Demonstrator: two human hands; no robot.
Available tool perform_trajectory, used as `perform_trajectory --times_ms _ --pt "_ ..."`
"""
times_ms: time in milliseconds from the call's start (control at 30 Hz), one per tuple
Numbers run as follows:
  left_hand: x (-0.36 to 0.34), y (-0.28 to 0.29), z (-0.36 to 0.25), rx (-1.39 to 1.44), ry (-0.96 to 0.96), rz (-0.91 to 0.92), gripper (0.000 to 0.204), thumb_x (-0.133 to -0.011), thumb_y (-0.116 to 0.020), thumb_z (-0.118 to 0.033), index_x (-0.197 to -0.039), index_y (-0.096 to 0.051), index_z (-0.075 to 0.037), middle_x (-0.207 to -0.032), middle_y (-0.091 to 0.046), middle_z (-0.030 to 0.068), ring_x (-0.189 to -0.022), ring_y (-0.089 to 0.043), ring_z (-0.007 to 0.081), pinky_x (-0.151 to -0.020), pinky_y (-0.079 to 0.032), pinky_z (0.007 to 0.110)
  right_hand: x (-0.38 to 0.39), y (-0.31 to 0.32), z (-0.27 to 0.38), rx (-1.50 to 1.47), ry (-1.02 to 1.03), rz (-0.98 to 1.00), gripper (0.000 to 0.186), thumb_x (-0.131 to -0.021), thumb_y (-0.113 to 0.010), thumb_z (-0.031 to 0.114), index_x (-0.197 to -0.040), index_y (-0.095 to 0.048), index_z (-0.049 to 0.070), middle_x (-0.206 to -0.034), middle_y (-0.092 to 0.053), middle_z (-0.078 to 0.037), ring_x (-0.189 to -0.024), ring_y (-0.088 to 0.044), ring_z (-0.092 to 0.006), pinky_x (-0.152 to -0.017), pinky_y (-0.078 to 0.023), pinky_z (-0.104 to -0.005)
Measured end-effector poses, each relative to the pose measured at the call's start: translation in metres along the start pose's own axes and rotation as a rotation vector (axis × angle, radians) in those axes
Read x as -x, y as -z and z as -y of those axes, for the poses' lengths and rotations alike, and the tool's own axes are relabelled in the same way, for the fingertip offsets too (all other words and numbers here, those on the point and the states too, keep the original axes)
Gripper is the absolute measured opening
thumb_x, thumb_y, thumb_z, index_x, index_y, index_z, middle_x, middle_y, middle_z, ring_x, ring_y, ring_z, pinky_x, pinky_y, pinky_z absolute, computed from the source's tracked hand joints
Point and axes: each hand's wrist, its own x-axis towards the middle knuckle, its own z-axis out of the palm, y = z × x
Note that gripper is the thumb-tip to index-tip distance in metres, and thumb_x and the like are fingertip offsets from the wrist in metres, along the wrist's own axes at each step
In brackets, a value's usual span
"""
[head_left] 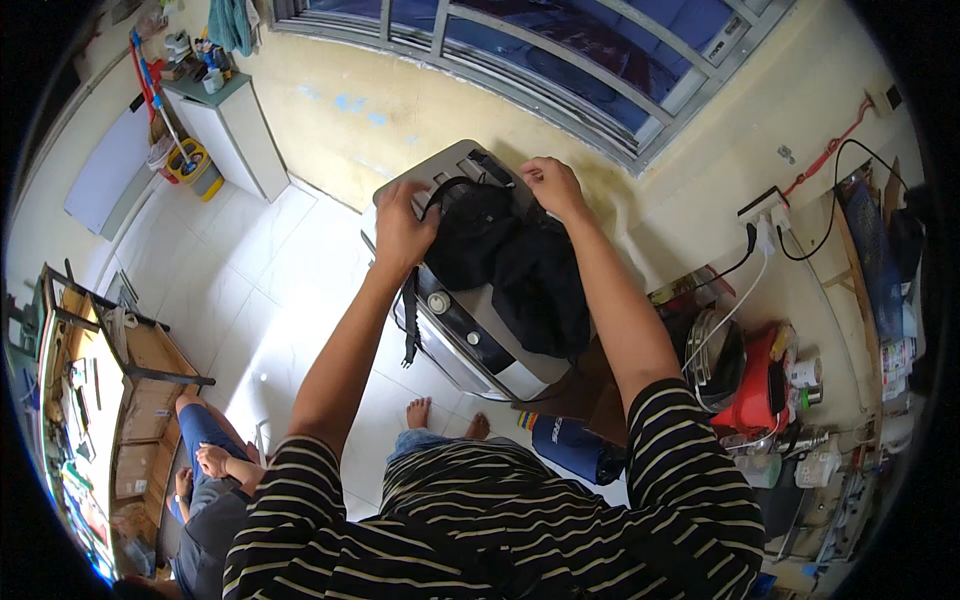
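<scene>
Closest in, the wearer's black-and-white striped shirt [480,500] spreads along the bottom, both bare forearms stretched forward. The left hand [405,228] is at the left edge of a soft black bag [545,285], beside a curved strap; its fingers are bent, but I cannot tell whether that grip has closed on anything. The right hand [552,187] is raised at the bag's far right side, thumb and fingertips drawn near each other; whether that grip holds something is likewise unclear.

The black bag lies slumped in bulky folds on top of a pale grey-and-white appliance [505,365] with a round knob [438,302]. What the bag contains is hidden. A loose strap with a buckle [411,345] hangs down the appliance's left side.

Lower down, to the right, are a blue bag [570,447], its contents out of sight, and a brown cardboard box [604,400], partly covered by the right arm. Beyond that arm are metal pans [712,345] next to a red container [752,385].

At left, a seated person [215,500] is beside a bench [105,372] with small items on it and open wooden compartments below. Farther off, a yellow bucket [203,180] with a mop [168,122] standing in it is near a white cabinet [222,135], below a barred window [560,65].
</scene>
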Motion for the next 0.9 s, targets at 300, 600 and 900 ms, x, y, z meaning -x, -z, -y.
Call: perform_trajectory --times_ms 300,600,900 --pt "-0.092 -0.088 -0.005 -0.356 -0.003 0.711 0.041 -0.072 -0.075 -0.023 -0.106 -0.065 -0.003 -0.107 -0.066 0.0203 -0.101 -0.063 0.0367 -0.088 -0.052 0.044 -0.018 -0.013 -0.003 0.197 -0.203 0.371 0.035 -0.081 -0.071 0.020 -0.115 -0.067 0.010 -0.114 -0.067 -0.016 -0.108 -0.062 -0.0318 -0.092 -0.048 -0.0415" --pt "-0.090 -0.098 0.015 -0.042 0.097 0.312 0.039 -0.072 -0.071 -0.027 -0.096 -0.070 0.003 -0.091 -0.068 0.0250 -0.087 -0.067 0.0371 -0.078 -0.053 0.043 -0.014 0.022 0.020 -0.592 -0.256 0.221 0.016 -0.076 -0.070 0.013 -0.082 -0.073 -0.001 -0.072 -0.070 -0.007 -0.067 -0.063 -0.0108 -0.060 -0.044 -0.0249" --pt "-0.110 -0.099 0.022 0.191 -0.005 0.861 0.026 -0.071 -0.076 -0.019 -0.090 -0.074 -0.001 -0.084 -0.071 0.0172 -0.077 -0.068 0.0277 -0.075 -0.053 0.036 0.000 0.003 0.029 -0.314 0.092 0.607 0.030 -0.077 -0.076 0.021 -0.105 -0.074 0.013 -0.097 -0.073 -0.011 -0.088 -0.068 -0.0200 -0.080 -0.050 -0.0326"
